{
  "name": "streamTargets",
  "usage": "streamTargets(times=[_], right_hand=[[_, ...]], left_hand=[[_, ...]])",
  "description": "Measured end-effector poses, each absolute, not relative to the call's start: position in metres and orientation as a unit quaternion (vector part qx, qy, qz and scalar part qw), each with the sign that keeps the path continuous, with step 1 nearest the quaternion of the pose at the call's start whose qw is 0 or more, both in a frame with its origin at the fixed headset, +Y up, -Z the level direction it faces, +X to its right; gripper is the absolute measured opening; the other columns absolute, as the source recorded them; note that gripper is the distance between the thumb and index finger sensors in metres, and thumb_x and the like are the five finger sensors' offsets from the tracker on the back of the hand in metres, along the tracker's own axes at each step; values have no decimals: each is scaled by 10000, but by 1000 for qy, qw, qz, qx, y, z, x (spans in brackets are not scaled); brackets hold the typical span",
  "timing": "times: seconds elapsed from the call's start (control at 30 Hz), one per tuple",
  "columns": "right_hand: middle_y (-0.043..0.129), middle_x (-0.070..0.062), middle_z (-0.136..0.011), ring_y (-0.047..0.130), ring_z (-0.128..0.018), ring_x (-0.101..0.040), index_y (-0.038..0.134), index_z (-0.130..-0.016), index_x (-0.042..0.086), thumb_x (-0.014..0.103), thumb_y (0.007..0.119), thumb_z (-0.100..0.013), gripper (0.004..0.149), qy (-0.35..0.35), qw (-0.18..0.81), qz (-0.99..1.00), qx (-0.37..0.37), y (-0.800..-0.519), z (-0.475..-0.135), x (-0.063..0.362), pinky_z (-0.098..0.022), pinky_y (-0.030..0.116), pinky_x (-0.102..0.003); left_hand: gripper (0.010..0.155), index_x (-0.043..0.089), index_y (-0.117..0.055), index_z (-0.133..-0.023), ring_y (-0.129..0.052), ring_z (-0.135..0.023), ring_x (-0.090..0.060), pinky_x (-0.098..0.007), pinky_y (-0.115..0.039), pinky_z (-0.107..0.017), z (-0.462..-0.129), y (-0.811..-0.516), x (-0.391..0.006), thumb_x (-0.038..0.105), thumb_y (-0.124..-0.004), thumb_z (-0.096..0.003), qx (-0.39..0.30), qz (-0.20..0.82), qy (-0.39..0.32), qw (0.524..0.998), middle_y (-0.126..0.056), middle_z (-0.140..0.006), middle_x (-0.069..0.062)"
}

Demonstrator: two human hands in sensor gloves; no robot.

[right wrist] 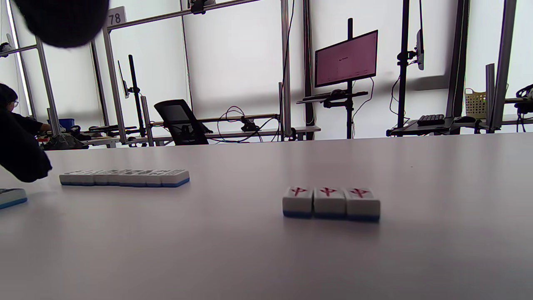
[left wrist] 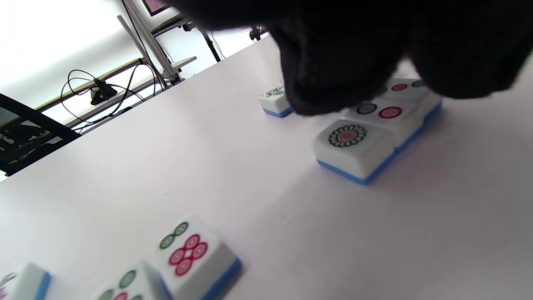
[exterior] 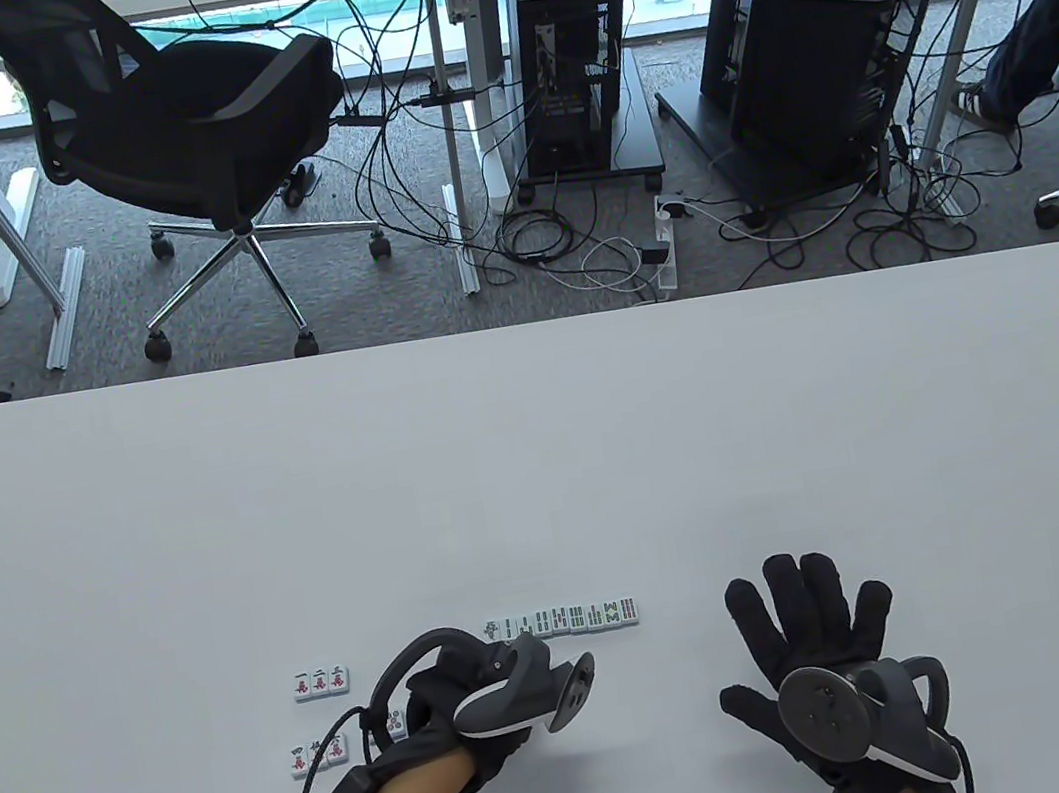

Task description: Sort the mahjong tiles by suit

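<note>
Partly, the left hand (exterior: 460,707) hides the dot tiles (left wrist: 366,137); its grip is unclear. White, blue-backed tiles. Right hand (exterior: 817,663) lies spread.

The table view looks steeply down from the near edge, toward 12 o'clock. The left wrist view sits tilted, very close above the dot tiles (left wrist: 354,148). The right wrist view skims the tabletop, sharing the bamboo row (exterior: 577,618) with the table view.

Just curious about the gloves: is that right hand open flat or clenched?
Open. The right hand lies on the white table with its fingers spread straight, holding nothing.
</note>
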State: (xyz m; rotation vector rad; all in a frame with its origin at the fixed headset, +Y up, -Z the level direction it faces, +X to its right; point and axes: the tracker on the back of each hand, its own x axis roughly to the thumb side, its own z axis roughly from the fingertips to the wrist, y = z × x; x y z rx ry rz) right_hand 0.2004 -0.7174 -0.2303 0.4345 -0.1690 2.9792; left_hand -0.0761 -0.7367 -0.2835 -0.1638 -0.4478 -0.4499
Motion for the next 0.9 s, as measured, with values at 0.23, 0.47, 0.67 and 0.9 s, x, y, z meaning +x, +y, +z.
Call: streamTargets(times=[0.23, 0.47, 0.67, 0.9], right_hand=[[88, -140, -1157, 90, -1027, -474, 116, -1065, 325, 640, 634, -434, 875, -51, 63, 987, 138, -718, -231, 201, -659, 176, -777], [88, -139, -1156, 90, -1027, -472, 117, -1065, 324, 639, 634, -434, 875, -46, 65, 988, 136, -719, -231, 202, -659, 175, -777], [86, -139, -1156, 89, -1027, -472, 115, -1064, 325, 641, 634, -433, 875, -42, 60, 988, 137, -720, -231, 201, -659, 176, -777], [86, -139, -1156, 89, -1027, -472, 115, -1064, 325, 640, 633, -434, 874, -39, 63, 988, 137, -720, -232, 201, -660, 175, -776]], left_hand=[[641, 236, -848, -807, -924, -60, -66, -316, -837, -134, -282, -715, -134, 559, -882, -254, -74, -207, -164, 962, -1001, -338, 172], [654, 245, -836, -821, -935, -81, -69, -320, -842, -163, -278, -728, -185, 554, -889, -246, -89, -214, -121, 965, -1002, -358, 172], [652, 248, -839, -816, -924, -64, -64, -315, -840, -138, -278, -748, -194, 555, -890, -243, -115, -217, -117, 962, -997, -339, 176], [613, 204, -860, -772, -912, -41, -65, -315, -835, -125, -281, -760, -187, 536, -887, -257, -112, -227, -130, 959, -992, -307, 181]])
